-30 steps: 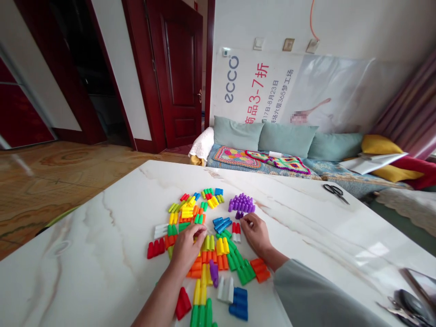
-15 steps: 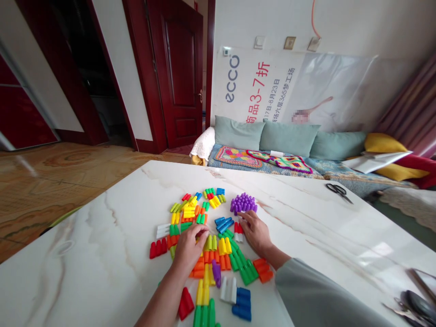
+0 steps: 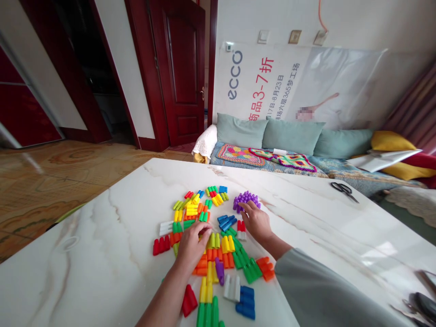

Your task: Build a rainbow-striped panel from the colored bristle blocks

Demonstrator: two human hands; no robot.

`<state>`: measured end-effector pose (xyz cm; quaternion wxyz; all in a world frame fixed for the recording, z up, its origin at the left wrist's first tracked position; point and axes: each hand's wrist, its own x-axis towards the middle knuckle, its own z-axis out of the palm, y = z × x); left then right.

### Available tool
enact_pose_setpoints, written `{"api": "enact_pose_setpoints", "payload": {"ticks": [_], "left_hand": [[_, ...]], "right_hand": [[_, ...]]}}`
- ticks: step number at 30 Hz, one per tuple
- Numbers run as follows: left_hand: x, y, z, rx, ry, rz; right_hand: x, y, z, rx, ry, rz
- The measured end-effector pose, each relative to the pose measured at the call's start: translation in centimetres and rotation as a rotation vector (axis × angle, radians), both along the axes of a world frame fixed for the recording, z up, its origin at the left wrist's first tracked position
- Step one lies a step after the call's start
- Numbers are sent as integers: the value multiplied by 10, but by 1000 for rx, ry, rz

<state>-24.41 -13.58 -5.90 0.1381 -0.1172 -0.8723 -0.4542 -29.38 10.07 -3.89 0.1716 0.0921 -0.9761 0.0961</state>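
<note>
On the marble-patterned table lie many plastic bullet-shaped building blocks in several colours. My left hand [image 3: 193,243] rests among them with thumb and fingers pinched together, next to a yellow-green block [image 3: 215,240]; whatever is between the fingertips is hidden. My right hand [image 3: 258,223] reaches to the near edge of a purple block cluster [image 3: 245,199], its fingers stretched out and its thumb mostly out of sight. Just below that hand is a red and white block pair [image 3: 241,230]. Blue blocks [image 3: 226,222] lie between the hands, and a slanting green row [image 3: 245,261] runs nearer to me.
Black scissors [image 3: 344,190] lie near the table's far right corner. Keys with a dark fob [image 3: 422,306] are at the right edge. Behind the table [image 3: 112,227] stands a sofa with green cushions [image 3: 241,131]. Loose red, white and blue blocks [image 3: 245,302] sit close to me.
My right hand has moved slightly away from me, up to the purple cluster, and its fingers have bent more. My left hand stays at the same blocks. The view has shifted a little.
</note>
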Motion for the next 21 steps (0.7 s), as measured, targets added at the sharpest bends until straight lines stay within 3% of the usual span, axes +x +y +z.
{"api": "enact_pose_setpoints", "payload": {"ticks": [6, 11, 14, 21], "left_hand": [[0, 0, -1, 5, -14, -13], [0, 0, -3, -3, -9, -5], [-1, 0, -4, -5, -2, -4], [-2, 0, -3, -11, -18, -7]], "right_hand": [[15, 14, -4, 110, -78, 57], [30, 25, -7, 46, -21, 124], [21, 24, -4, 35, -4, 131], [-8, 9, 1, 205, -208, 163]]}}
